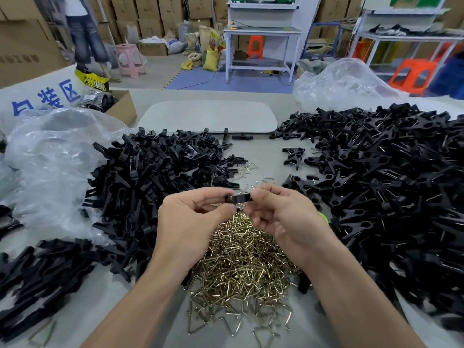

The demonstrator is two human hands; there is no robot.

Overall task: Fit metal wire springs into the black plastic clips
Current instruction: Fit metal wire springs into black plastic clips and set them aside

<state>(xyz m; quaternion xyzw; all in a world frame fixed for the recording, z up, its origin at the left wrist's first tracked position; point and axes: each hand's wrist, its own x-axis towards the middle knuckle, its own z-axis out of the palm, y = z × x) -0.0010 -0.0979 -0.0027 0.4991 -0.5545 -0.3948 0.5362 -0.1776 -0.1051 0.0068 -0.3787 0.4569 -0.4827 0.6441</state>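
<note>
My left hand (190, 222) and my right hand (281, 222) meet above the table, each pinching one end of a small black plastic clip (239, 198) held level between them. Whether a spring sits in it is hidden by my fingers. Directly below lies a heap of brass-coloured wire springs (241, 267). A pile of black clip parts (155, 177) spreads to the left. A larger pile of black clips with wire showing in them (391, 187) covers the right side.
Crumpled clear plastic bags (50, 162) lie at the left and another at the back right (344, 84). A white pad (208, 116) and an open cardboard box (120, 106) sit at the table's far side. A person stands in the back left by stacked cartons.
</note>
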